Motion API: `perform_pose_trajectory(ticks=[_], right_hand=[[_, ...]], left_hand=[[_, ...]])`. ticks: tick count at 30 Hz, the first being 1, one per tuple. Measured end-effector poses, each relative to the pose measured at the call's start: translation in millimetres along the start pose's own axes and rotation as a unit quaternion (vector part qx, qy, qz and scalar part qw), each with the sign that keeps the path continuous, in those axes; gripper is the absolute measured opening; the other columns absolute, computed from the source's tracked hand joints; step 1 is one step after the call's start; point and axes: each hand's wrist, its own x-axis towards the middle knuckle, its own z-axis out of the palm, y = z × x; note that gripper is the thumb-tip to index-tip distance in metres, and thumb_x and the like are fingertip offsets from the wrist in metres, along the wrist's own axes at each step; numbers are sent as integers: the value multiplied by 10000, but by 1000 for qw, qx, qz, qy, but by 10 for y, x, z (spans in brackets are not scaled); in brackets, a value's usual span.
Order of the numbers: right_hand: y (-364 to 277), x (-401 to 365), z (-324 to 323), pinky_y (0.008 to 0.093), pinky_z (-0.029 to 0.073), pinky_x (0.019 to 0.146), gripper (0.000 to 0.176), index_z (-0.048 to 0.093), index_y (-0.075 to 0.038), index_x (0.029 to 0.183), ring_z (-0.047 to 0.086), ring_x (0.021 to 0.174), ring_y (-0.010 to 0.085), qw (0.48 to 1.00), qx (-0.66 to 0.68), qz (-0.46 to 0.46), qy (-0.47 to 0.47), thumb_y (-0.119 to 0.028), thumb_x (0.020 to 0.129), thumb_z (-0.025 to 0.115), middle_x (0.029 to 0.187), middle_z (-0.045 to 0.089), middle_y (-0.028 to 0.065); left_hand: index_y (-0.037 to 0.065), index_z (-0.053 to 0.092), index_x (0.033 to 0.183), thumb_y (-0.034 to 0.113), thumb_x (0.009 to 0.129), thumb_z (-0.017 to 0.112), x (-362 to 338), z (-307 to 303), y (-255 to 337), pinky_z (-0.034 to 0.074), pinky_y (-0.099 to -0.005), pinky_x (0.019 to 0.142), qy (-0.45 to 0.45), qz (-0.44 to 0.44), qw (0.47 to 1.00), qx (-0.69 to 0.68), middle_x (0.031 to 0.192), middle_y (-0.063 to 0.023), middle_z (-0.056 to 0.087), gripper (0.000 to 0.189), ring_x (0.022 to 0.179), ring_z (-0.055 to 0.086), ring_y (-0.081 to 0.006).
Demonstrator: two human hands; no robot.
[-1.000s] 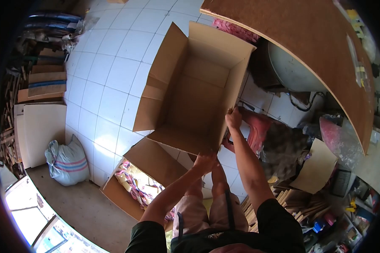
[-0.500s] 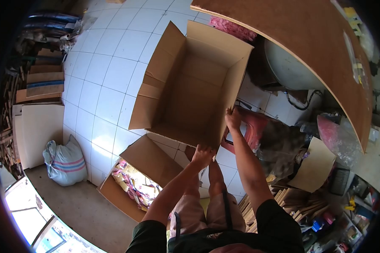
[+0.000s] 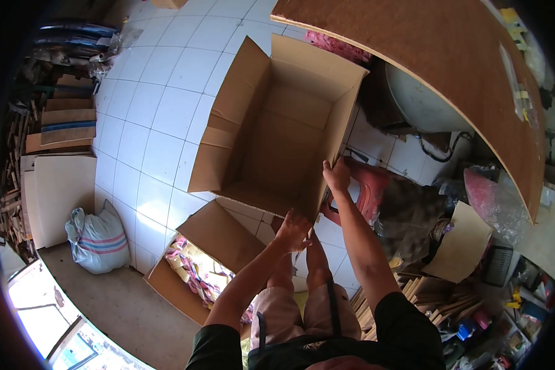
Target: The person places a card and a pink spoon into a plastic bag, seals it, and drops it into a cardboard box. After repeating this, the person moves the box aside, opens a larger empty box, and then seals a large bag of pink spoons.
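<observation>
A large cardboard box [image 3: 277,132] stands with its top open in front of me, and its inside shows bare brown walls. My right hand [image 3: 337,176] is closed around the box's right edge near the front corner, thumb on top. At the front edge, my left hand [image 3: 291,232] has its thumb spread away from the fingers; its fingertips are at the cardboard rim. Whether those fingers press on the rim is hard to see. Beside my left forearm sits a smaller open carton [image 3: 219,231] filled with colourful wrapped pieces [image 3: 197,271].
A red plastic stool [image 3: 367,191] with dark cloth stands right of the box. A wooden board [image 3: 425,68] juts in at upper right. A white sack [image 3: 98,240] and flattened cardboard [image 3: 65,197] are at left. Cardboard pieces [image 3: 438,296] lie at lower right.
My left hand has loosened from the front corner, its thumb now stuck out, and shifted slightly left. My right hand has slid a little along the right edge. The box has barely moved.
</observation>
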Motion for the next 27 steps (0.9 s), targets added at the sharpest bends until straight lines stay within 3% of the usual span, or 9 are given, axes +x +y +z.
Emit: perform_pose_trajectory(ticks=[5, 7, 11, 13, 17, 19, 27], right_hand=[[255, 157, 238, 535, 506, 826, 305, 527, -43, 1104, 633, 936, 453, 999, -32, 6, -31, -288, 923, 516, 978, 655, 274], [211, 83, 184, 539, 512, 811, 268, 544, -31, 1063, 635, 902, 460, 1000, 1, 2, 15, -260, 934, 490, 931, 657, 278], [227, 52, 172, 540, 520, 784, 262, 551, -29, 1036, 635, 873, 469, 999, -14, 1, 51, -261, 934, 485, 894, 662, 270], [271, 51, 148, 541, 506, 706, 249, 577, -1, 963, 628, 811, 477, 994, 5, -20, 104, -234, 920, 498, 825, 647, 287], [369, 93, -83, 556, 518, 752, 262, 549, -25, 1023, 633, 869, 474, 998, -24, 0, 59, -262, 932, 481, 897, 656, 282], [477, 158, -136, 553, 519, 750, 276, 548, -17, 1013, 632, 860, 476, 998, -25, 10, 60, -270, 932, 474, 893, 653, 289], [707, 234, -160, 543, 506, 815, 335, 562, -47, 1069, 629, 941, 456, 999, -7, -4, 40, -337, 904, 532, 952, 664, 260]], left_hand=[[135, 646, 1014, 440, 738, 724, -1, 259, 37, 337, -474, 1018, 28, 11, 999, 38, 1079, -56, 593, 419, 1136, 513, -237], [138, 640, 968, 387, 782, 689, -56, 349, 78, 366, -427, 950, 55, 3, 998, 11, 1021, -38, 595, 314, 1095, 530, -219], [116, 630, 967, 369, 805, 674, -89, 466, 86, 371, -424, 938, 109, 2, 994, 17, 1024, -64, 619, 304, 1060, 569, -239], [120, 622, 930, 367, 790, 680, -56, 514, 103, 371, -414, 929, 118, 31, 993, 5, 1011, -70, 617, 289, 1054, 567, -237], [120, 618, 911, 370, 773, 687, 82, 578, 257, 371, -409, 928, 137, 44, 989, 20, 980, -70, 612, 294, 1040, 566, -241], [113, 638, 998, 376, 802, 670, 149, 593, 359, 357, -421, 976, 47, 16, 999, 6, 1135, -97, 612, 330, 1105, 551, -254], [110, 626, 1106, 450, 835, 635, 244, 618, 593, 323, -520, 1024, -2, -14, 999, 51, 1189, -96, 583, 435, 1166, 513, -253]])
